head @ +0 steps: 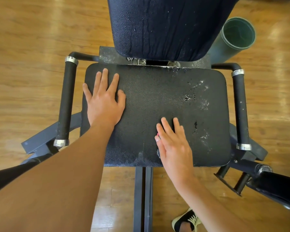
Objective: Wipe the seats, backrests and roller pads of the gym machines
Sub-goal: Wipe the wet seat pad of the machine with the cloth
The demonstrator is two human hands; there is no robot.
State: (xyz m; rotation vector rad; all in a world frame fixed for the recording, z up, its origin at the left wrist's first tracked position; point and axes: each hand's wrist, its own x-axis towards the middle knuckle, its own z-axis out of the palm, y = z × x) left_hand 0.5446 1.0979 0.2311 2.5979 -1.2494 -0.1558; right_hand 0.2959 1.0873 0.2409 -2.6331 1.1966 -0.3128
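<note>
The machine's black padded seat (149, 97) fills the middle of the view, with white flecks and small tears on its right half. Its black backrest (166, 27) rises at the top, streaked with wet lines. My left hand (104, 101) lies flat on the seat's left side, fingers apart, holding nothing. My right hand (172, 144) presses flat on the seat's front right part. A small pinkish and grey edge shows under its palm; I cannot tell what it is.
Black handles with silver collars flank the seat on the left (66, 104) and the right (240, 111). A green rolled tube (236, 34) stands behind on the right. A black pad (278, 186) juts in at the lower right. My shoe (186, 220) is on the wooden floor.
</note>
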